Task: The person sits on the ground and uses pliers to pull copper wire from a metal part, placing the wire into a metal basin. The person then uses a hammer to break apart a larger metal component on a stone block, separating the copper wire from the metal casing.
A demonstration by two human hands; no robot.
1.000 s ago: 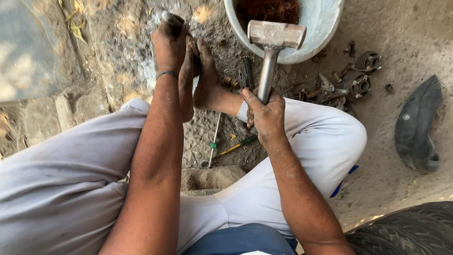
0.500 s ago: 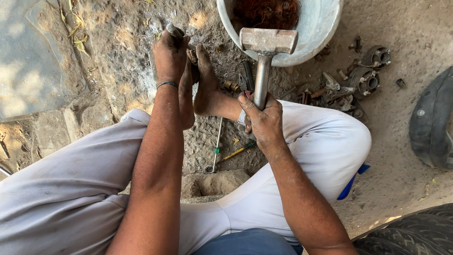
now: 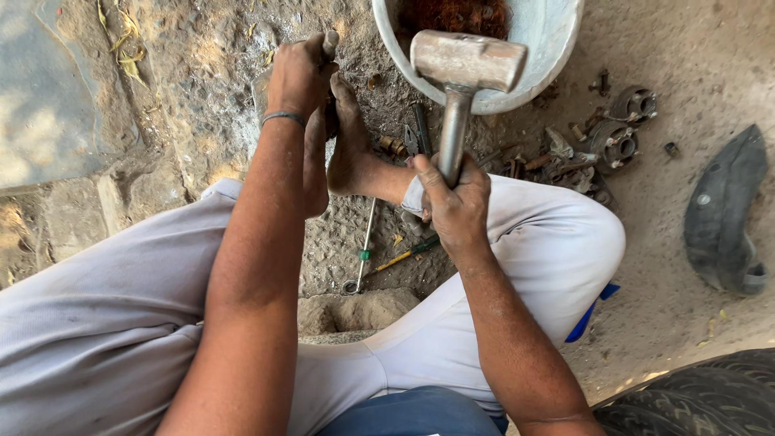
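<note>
I sit on the ground with my bare feet [image 3: 343,141] drawn in front of me. My right hand [image 3: 452,202] grips the metal handle of a heavy hammer [image 3: 467,60], whose block head is raised over the rim of a pale basin [image 3: 557,48]. My left hand [image 3: 297,74] is closed around a dark metal rod [image 3: 330,42] held upright between my feet; only its top end shows above the fist. A thin bangle circles my left wrist.
The basin holds rusty brown matter. A wrench [image 3: 362,250] and a yellow-handled screwdriver [image 3: 400,258] lie on the stony ground between my legs. Rusty hub parts and bolts [image 3: 617,141] lie at right, with a curved rubber piece [image 3: 722,214] and a tyre [image 3: 694,400].
The hammer head has risen toward the camera and moved slightly left over the basin rim. My left hand stays shut on the rod between my feet.
</note>
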